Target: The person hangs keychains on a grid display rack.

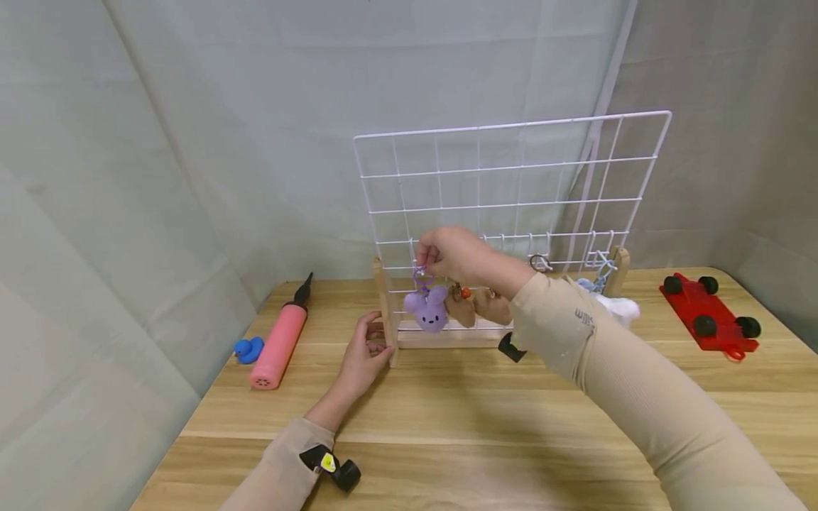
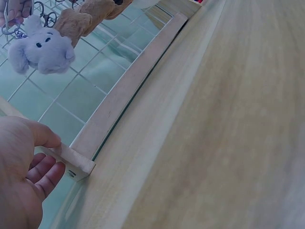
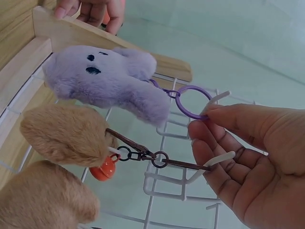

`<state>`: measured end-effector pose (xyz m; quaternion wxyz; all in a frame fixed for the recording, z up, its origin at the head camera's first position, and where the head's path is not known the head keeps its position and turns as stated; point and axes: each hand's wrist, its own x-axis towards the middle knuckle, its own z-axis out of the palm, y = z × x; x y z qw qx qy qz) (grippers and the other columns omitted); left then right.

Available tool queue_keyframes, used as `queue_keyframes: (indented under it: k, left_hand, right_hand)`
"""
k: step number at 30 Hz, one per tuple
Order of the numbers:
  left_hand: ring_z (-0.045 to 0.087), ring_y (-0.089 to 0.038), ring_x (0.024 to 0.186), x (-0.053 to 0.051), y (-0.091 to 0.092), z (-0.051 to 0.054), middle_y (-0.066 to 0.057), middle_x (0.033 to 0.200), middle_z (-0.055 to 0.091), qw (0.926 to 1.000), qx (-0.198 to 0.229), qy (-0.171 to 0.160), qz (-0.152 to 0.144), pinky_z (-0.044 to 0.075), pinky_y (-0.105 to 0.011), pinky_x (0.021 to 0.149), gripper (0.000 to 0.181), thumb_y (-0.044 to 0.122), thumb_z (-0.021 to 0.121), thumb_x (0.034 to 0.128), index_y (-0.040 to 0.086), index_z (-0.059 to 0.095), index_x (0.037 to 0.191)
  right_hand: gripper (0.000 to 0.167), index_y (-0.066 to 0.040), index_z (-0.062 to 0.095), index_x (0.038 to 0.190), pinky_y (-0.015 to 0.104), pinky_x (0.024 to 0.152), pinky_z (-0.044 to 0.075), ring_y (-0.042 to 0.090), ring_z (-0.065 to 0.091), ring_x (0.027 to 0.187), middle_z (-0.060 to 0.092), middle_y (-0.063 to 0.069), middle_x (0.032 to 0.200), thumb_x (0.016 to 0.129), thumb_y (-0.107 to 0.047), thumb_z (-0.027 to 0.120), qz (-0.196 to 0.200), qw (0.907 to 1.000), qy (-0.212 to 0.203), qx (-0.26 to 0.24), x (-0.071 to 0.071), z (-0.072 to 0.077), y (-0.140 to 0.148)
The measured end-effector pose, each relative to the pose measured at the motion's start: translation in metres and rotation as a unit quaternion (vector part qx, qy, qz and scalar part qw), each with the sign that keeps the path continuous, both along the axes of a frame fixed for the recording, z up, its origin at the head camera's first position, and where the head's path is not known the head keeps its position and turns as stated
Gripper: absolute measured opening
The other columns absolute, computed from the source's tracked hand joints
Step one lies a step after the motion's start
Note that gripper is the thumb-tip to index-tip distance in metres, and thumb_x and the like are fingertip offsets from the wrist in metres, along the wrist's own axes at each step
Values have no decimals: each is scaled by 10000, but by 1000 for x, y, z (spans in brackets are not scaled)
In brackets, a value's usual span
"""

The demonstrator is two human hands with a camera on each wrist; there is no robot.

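Note:
A purple plush keychain point(image 1: 427, 312) with a small face hangs at the left end of a white wire grid rack point(image 1: 511, 128). My right hand point(image 1: 456, 252) pinches its purple ring point(image 3: 193, 102) between thumb and finger, and a white hook point(image 3: 221, 96) passes by the ring there. Beside it, brown furry keychains point(image 3: 66, 136) hang from the rack, one with an orange bell point(image 3: 103, 168). Low on the left, my left hand point(image 1: 364, 355) holds the rack's wooden side foot point(image 2: 78, 160), thumb on one side and fingers curled by the other.
Farther right on the rack hang a white plush point(image 1: 620, 309) and a blue chain point(image 1: 599, 273). A pink hand pump point(image 1: 280, 344) and a blue rubber duck point(image 1: 248, 350) lie at left. At right is a red toy car chassis point(image 1: 709, 312) with black wheels.

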<state>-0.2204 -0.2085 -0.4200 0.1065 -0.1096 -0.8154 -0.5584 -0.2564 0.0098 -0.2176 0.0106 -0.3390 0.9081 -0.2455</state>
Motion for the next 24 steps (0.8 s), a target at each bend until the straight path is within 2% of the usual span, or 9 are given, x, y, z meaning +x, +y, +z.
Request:
queue_keyframes:
  k: [13, 24]
  left_hand:
    - [561, -344, 1092, -1, -1, -2, -255, 1242, 518, 10000, -17, 51, 7, 535, -191, 789, 659, -127, 629, 827, 29, 334, 1396]
    - [557, -348, 1086, -2, 0, -3, -260, 1233, 518, 10000, 28, 77, 3, 535, -198, 789, 639, -137, 616, 828, 15, 343, 1385]
  right_hand:
    - [122, -22, 664, 993, 306, 826, 556, 219, 638, 897, 690, 108, 948, 876, -23, 633, -20, 9998, -28, -220, 2, 7, 6]
    - [94, -59, 676, 978, 293, 820, 559, 200, 653, 886, 706, 89, 939, 896, -66, 630, -23, 9990, 247, -379, 9, 14, 11]
